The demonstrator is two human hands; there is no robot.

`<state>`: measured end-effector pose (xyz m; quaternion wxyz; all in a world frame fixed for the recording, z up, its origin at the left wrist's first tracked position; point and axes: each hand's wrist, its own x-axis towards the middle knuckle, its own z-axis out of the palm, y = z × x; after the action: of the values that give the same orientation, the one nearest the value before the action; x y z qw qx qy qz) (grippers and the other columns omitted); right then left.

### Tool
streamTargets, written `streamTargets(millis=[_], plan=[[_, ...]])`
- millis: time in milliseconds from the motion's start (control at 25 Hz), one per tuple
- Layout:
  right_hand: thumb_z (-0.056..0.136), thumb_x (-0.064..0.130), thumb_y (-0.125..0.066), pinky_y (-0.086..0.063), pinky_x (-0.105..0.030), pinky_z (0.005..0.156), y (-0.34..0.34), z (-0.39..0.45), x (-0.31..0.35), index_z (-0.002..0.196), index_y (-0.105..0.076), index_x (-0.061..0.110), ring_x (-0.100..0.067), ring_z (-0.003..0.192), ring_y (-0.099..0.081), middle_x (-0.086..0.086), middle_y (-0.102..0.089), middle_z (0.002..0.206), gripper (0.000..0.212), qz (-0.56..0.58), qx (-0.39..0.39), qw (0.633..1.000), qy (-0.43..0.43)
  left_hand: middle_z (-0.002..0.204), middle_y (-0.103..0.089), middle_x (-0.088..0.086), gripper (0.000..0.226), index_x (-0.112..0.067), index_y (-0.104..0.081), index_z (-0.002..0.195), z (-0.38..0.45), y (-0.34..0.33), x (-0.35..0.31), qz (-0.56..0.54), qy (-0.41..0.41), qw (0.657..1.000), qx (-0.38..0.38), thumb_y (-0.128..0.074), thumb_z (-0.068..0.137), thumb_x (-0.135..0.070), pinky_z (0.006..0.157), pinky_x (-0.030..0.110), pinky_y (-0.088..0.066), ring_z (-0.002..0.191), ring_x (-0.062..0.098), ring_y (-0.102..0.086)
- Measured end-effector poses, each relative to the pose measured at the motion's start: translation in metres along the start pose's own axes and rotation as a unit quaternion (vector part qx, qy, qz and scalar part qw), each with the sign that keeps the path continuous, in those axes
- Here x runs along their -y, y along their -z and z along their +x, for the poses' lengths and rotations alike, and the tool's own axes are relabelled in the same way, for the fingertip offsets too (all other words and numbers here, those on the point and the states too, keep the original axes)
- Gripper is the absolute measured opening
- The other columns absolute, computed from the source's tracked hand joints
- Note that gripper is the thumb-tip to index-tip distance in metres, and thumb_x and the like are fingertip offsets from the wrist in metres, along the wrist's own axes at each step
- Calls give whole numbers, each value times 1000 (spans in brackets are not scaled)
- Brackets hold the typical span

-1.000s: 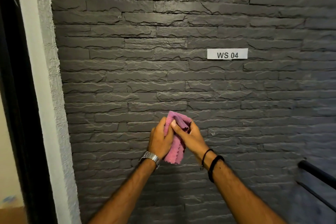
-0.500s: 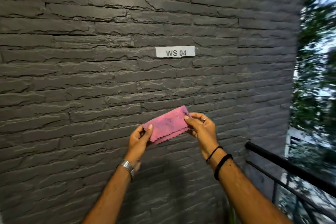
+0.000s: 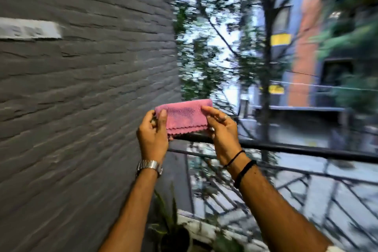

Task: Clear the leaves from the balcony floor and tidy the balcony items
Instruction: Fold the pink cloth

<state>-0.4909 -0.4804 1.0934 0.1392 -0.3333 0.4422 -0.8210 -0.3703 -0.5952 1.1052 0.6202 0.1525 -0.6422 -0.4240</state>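
Cloth (image 3: 185, 117), pink and folded into a flat rectangle with a scalloped lower edge, is held up in the air between both hands, level with the top bar of the railing (image 3: 306, 150) and just in front of it. Left of the cloth, the left hand (image 3: 152, 135) pinches its left end, thumb laid on the near face and the other fingers curled behind. Right of the cloth, the right hand (image 3: 222, 131) pinches its right end, thumb on the upper corner, with the fingers bent around the back; a ring shows on one finger. Below the cloth, the left wrist carries a metal watch (image 3: 149, 166) and the right wrist two black bands (image 3: 240, 166). Further left of the cloth runs a dark grey brick wall (image 3: 81, 98), which bears a white label (image 3: 30, 29) too blurred to read. Behind and below the cloth the black railing stretches to the right with slanted bars under its top bar. Well below the cloth, near the wall's foot, stand a green plant (image 3: 165, 217) in a dark pot and a pale planter (image 3: 204, 229) beside it. Beyond the cloth, past the railing, a tree (image 3: 266, 67) rises before a building (image 3: 302, 37) with orange, blue and yellow parts, all smeared by motion blur.
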Motion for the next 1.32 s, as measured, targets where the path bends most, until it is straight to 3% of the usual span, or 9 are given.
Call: streamTargets(millis=[120,240,320,440,600,880,1040,1200,1320], plan=[[96,-6,-50,-52,-29,85,103,-32,45,106,-74,19,-10,101,-66,3,-74,110,36,-61,-106,991,46,61,-45,1,34,-6,-61,81,-51,-99,3,-62,11,993,99,-61,97,-36,48,30,-31,56,7,-36],[96,-4,-51,-50,-40,99,206,-80,98,109,-74,20,-19,112,-64,-4,-72,119,35,-116,-190,971,86,57,-40,-7,26,-8,-60,81,-128,-193,-31,-156,60,966,198,-62,97,-28,47,22,-27,51,-1,-31],[98,-2,-51,-52,-41,94,263,-115,136,109,-75,20,-20,108,-65,-6,-71,119,34,-136,-239,956,105,56,-42,-12,20,-12,-62,85,-177,-248,-58,-197,90,946,240,-63,95,-30,46,18,-30,49,-3,-34],[98,-3,-51,-55,-29,78,343,-172,199,112,-73,16,-15,97,-66,-5,-72,114,32,-163,-320,924,133,63,-55,-2,16,-22,-65,86,-257,-327,-105,-239,99,914,312,-63,95,-34,48,25,-39,58,8,-45],[98,-2,-53,-55,-36,90,453,-245,274,111,-74,18,-22,108,-67,-4,-72,118,32,-203,-395,881,162,75,-66,12,26,-29,-68,89,-363,-418,-174,-275,101,874,389,-62,91,-54,57,48,-52,66,21,-58],[99,1,-53,-54,-25,80,584,-378,386,111,-72,20,-11,98,-66,10,-74,108,30,-268,-499,802,189,63,-53,-8,17,-20,-65,88,-535,-528,-291,-334,105,805,479,-62,97,-34,52,26,-41,56,3,-47],[98,5,-57,-52,-27,86,638,-441,420,114,-73,21,-13,100,-61,5,-73,112,28,-319,-542,752,195,64,-51,4,22,-32,-65,81,-613,-575,-325,-350,93,766,531,-61,92,-50,49,40,-42,59,16,-46],[97,9,-61,-54,-36,95,694,-499,442,114,-74,22,-16,111,-65,3,-72,117,25,-338,-596,705,184,60,-53,7,36,-18,-62,82,-694,-618,-354,-350,95,725,586,-59,94,-51,51,45,-49,58,15,-49],[97,9,-61,-53,-25,83,729,-529,452,116,-73,19,-10,102,-65,5,-73,115,24,-335,-638,675,160,62,-54,-7,39,-18,-64,86,-747,-644,-367,-342,91,708,611,-56,93,-56,53,41,-48,58,12,-50]])
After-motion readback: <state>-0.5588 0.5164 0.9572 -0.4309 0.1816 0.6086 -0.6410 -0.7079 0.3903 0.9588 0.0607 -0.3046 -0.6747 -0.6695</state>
